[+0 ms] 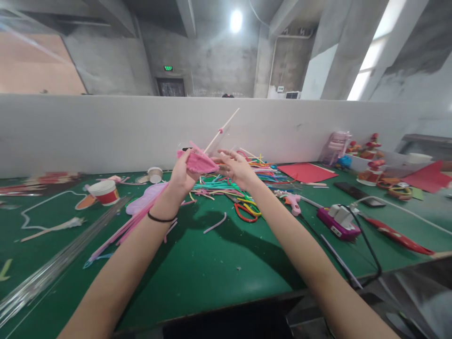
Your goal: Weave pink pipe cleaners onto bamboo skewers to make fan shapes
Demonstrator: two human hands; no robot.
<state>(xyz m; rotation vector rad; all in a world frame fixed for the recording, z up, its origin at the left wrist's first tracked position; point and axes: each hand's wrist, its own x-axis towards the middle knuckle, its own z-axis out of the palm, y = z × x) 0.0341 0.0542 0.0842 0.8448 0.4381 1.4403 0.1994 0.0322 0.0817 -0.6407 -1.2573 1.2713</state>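
Observation:
My left hand (183, 174) is raised above the green table (219, 273) and closed on a pink fuzzy craft piece (200, 162). A thin white stick (222, 128) with a small pink bit on it rises up and to the right from that piece. My right hand (236, 168) sits just right of the pink piece, fingers partly spread and curled toward it, touching its edge. A black band circles my left wrist. Below both hands lies a heap of coloured pipe cleaners (243, 186).
A red-and-white paper cup (104, 192) and a smaller cup (155, 174) stand at the left. Clear thin rods (52, 268) lie at the near left. A pink glue gun (293, 201), a pink power strip (341, 222), red paper (306, 172) and a white wall panel (106, 132) are also there.

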